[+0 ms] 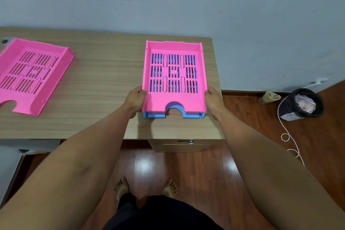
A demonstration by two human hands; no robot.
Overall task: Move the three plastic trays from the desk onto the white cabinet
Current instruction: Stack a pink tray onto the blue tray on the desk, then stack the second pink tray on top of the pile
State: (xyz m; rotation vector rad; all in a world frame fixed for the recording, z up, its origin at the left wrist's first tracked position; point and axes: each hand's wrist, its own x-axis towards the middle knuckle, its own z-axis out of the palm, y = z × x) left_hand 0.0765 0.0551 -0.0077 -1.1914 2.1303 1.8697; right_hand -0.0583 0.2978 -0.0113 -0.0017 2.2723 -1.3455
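Left hand (135, 99) and right hand (213, 100) have their fingers closed on the sides of a pink tray (174, 76) stacked on a blue tray (173, 114) near the tabletop's (104, 73) right edge; another pink tray (31, 74) lies at its left edge.

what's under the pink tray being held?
A blue tray sits nested under the held pink tray: its front edge shows below, and blue shows through the slots. Most of it is covered. Left hand and right hand grip the sides.

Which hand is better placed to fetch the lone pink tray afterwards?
Probably the left hand: the lone pink tray lies far to its side, while the right hand grips the stacked trays' opposite edge.
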